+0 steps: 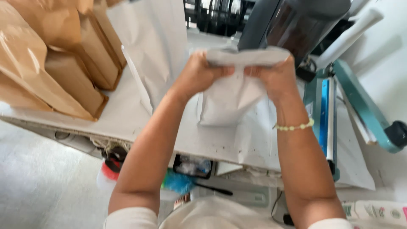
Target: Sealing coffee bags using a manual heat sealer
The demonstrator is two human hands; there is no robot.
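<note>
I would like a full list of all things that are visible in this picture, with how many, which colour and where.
white paper bag: one, white, held up over the table centre by both hands at its top edge
tall white bags: at least one, white, standing behind the held bag, left of centre
brown paper bags: several, brown, stacked at the left end of the table
table: one, white covering, across the middle
heat sealer: one, teal and blue, at the right edge of the table
dark machine: one, grey and dark, top right
bracelet: one, pale beads, on the right wrist
left hand: grips the bag's top left
right hand: grips the bag's top right
</note>
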